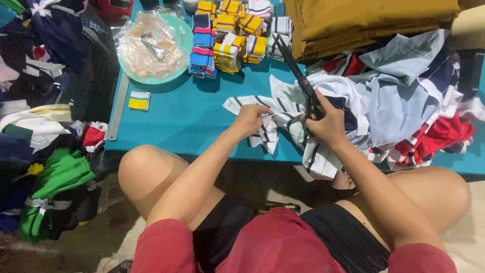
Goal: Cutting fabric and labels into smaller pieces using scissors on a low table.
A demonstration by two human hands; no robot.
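On the teal cutting table, right at its near edge, I see my left hand pinching a white fabric strip with dark stripes, fingers curled tight on the cloth. My right hand is closed around the handles of a pair of long black scissors, whose blades point away from me, up toward the far side of the table; I cannot tell how far the blades are parted. The strip lies between both hands and spills a little over the table edge. Just right of it sits a loose heap of white, grey, navy and red offcuts. Farther back stand stacks of striped knit cuffs, a pale green plate under a plastic bag, and folded mustard cloth. One yellow and white cuff lies alone beside a metal ruler.
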